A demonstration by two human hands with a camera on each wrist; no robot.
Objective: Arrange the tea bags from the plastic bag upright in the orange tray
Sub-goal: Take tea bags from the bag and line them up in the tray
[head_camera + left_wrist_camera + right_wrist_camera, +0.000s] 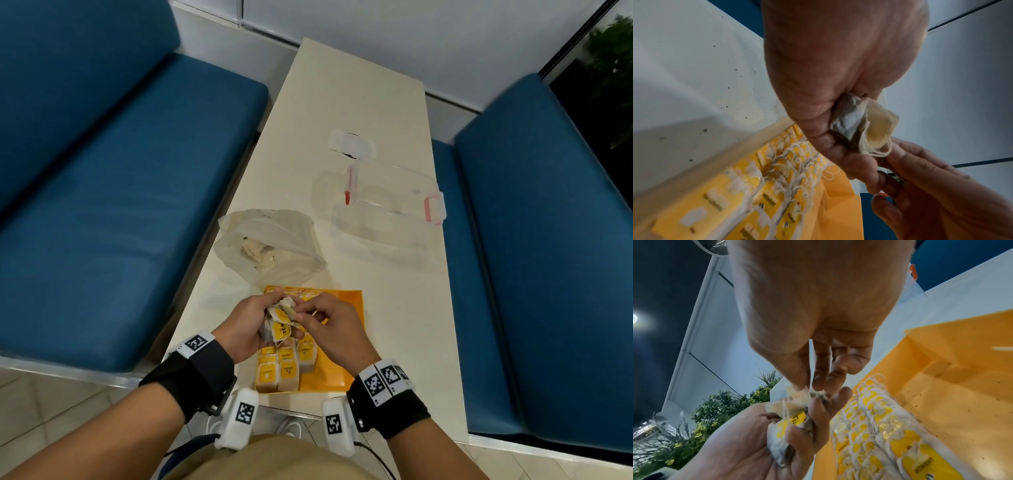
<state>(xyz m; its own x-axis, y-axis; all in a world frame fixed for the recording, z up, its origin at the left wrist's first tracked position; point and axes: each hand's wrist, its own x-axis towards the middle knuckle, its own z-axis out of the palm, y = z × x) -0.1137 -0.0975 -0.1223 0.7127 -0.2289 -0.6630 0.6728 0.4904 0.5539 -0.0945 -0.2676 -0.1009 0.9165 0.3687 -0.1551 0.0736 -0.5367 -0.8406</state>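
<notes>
My left hand [251, 323] grips a small bunch of tea bags [279, 325] with yellow tags, held just above the orange tray [346, 342]. My right hand [329, 325] pinches the top of one bag in that bunch [803, 394] between thumb and fingertips. In the left wrist view the crumpled bag [861, 125] and its string stick out of my left hand [830, 81]. Several tea bags [282, 366] stand upright in rows along the tray's left side [869, 426]. The plastic bag [270, 246] lies open beyond the tray with a few bags inside.
A clear lidded container [387, 202] with red clips sits on the cream table [342, 102] to the far right. Blue bench seats [102, 171] flank the table on both sides. The tray's right half [941, 394] is bare orange.
</notes>
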